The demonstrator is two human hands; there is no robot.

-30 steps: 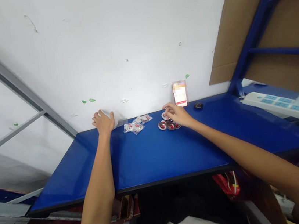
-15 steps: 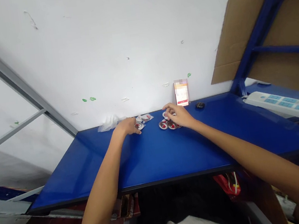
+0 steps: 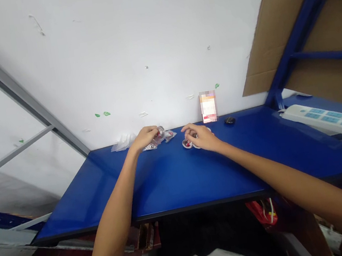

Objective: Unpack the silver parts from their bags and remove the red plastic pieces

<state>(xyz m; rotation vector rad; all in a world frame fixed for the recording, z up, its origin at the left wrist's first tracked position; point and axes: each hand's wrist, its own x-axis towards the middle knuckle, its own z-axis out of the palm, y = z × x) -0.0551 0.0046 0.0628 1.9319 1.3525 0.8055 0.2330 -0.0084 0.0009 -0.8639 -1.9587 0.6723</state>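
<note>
My left hand (image 3: 145, 138) is closed on a round badge in a clear plastic bag (image 3: 160, 133), lifted a little above the table. Beneath that hand lies another bagged badge (image 3: 150, 147), partly covered by the fingers. A further bagged piece with red print (image 3: 170, 135) rests just to the right. My right hand (image 3: 202, 136) is over a small group of loose round badges with shiny rims and red middles; one badge (image 3: 187, 144) shows at its left. Its fingers are bent and apart, and the hand hides much of the group.
Clear plastic bags (image 3: 124, 142) lie at the back left of the blue table (image 3: 172, 183). A phone (image 3: 208, 108) leans upright against the white wall. Right of it sits a small black object (image 3: 229, 120). A white power strip (image 3: 325, 119) is at the right.
My left hand has picked up a bagged badge and raised it slightly. My right hand has shifted slightly down over the loose badges, covering more of them.
</note>
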